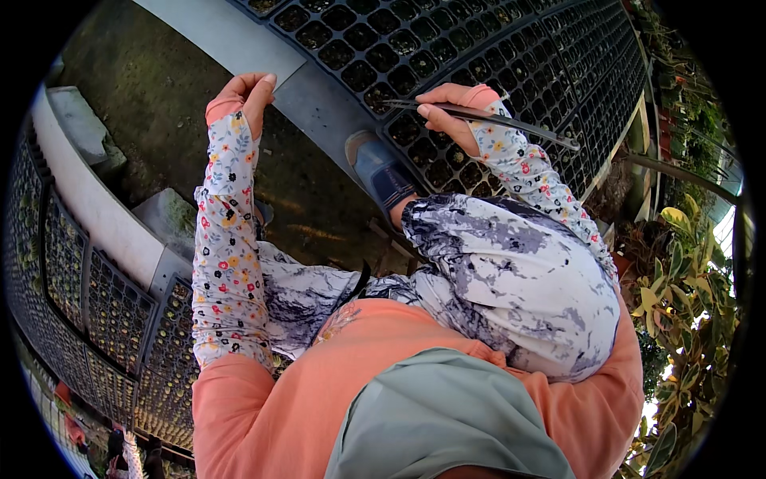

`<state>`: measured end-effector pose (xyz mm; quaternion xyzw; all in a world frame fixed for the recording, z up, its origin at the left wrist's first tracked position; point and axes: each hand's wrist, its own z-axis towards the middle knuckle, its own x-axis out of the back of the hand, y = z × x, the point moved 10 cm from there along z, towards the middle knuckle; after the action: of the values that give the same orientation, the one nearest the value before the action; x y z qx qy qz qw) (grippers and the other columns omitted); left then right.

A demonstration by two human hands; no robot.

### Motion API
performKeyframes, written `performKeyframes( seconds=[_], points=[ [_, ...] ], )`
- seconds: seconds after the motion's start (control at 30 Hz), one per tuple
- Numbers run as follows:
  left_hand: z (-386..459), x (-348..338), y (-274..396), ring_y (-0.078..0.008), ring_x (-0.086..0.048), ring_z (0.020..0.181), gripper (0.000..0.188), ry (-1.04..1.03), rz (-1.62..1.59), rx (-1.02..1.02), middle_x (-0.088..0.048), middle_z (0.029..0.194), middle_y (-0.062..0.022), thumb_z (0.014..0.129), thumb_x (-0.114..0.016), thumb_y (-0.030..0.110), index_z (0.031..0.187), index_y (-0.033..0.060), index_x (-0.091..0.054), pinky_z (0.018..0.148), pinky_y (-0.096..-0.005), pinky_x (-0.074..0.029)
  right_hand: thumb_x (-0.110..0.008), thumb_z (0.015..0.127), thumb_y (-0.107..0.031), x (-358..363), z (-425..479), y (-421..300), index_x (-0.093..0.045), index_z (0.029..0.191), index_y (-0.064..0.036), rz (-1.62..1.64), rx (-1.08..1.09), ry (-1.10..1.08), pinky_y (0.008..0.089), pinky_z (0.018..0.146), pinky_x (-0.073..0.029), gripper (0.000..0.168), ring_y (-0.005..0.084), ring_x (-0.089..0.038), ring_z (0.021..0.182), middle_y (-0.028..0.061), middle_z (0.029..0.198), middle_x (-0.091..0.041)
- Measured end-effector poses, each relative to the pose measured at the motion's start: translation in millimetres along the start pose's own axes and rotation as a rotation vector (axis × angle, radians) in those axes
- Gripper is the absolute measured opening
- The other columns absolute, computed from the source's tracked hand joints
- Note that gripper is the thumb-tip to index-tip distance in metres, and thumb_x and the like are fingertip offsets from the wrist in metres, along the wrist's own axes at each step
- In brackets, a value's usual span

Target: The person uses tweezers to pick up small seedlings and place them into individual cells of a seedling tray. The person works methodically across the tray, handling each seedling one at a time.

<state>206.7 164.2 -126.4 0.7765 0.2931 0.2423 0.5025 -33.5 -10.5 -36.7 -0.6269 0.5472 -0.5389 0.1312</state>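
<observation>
Dark metal tweezers (508, 121) rest between the thumb and fingers of my right hand (450, 115). Their points reach left over a soil-filled cell near the corner of a black plastic seedling tray (358, 96); whether they touch the soil I cannot tell. Out over the walkway, near the pale concrete ledge (323, 99), my left hand (246, 100) has its fingers curled and its thumb against the forefinger. Nothing shows between those fingertips. Small pale specks dot the soil in some cells.
My blue shoe (383, 167) stands on the ledge against the trays. At left, a curved concrete kerb (102, 197) borders more trays of small yellowish-green plants (116, 311). Broken concrete blocks (78, 123) lie beside the dirt walkway (149, 72). Leafy plants (670, 287) grow at right.
</observation>
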Motion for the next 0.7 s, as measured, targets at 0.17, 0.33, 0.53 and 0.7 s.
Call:
performKeyframes(
  seconds=[0.17, 0.33, 0.53, 0.7],
  points=[
    [-1, 1, -1, -0.0083, -0.057, 0.073, 0.027, -0.002, 0.001, -0.012, -0.063, 0.081, -0.0006, 0.086, -0.069, 0.026, 0.095, 0.0003, -0.065, 0.067, -0.0237, -0.044, -0.067, 0.087, -0.021, -6, 6, -11, -0.067, 0.099, -0.005, -0.071, 0.112, 0.023, 0.0301, 0.064, -0.053, 0.020, 0.0202, -0.068, 0.072, 0.0093, 0.081, -0.070],
    [-1, 0, -6, -0.0080, -0.056, 0.072, 0.026, -0.014, 0.019, 0.018, -0.062, 0.078, -0.0003, 0.086, -0.069, 0.025, 0.095, 0.0007, -0.065, 0.067, -0.0234, -0.044, -0.064, 0.090, -0.017, -5, 1, 0, -0.065, 0.104, 0.001, 0.085, -0.010, -0.017, 0.0269, 0.065, -0.054, 0.022, 0.0145, -0.068, 0.075, 0.0102, 0.084, -0.069],
    [-4, 2, -6, -0.0082, -0.056, 0.072, 0.027, 0.005, 0.031, 0.011, -0.062, 0.079, -0.0003, 0.086, -0.069, 0.026, 0.095, 0.0006, -0.065, 0.066, -0.0235, -0.044, -0.064, 0.090, -0.017, -14, 8, -13, -0.065, 0.103, 0.001, -0.128, 0.120, -0.051, 0.0272, 0.065, -0.054, 0.022, 0.0160, -0.068, 0.073, 0.0100, 0.083, -0.069],
    [-3, 5, -2, -0.0080, -0.056, 0.073, 0.028, 0.019, 0.035, 0.036, -0.063, 0.080, -0.0004, 0.086, -0.069, 0.025, 0.095, -0.0001, -0.065, 0.067, -0.0232, -0.044, -0.063, 0.090, -0.016, -9, 5, 1, -0.066, 0.102, 0.000, -0.015, 0.022, -0.045, 0.0266, 0.064, -0.053, 0.020, 0.0132, -0.067, 0.072, 0.0088, 0.080, -0.068]
  ],
)
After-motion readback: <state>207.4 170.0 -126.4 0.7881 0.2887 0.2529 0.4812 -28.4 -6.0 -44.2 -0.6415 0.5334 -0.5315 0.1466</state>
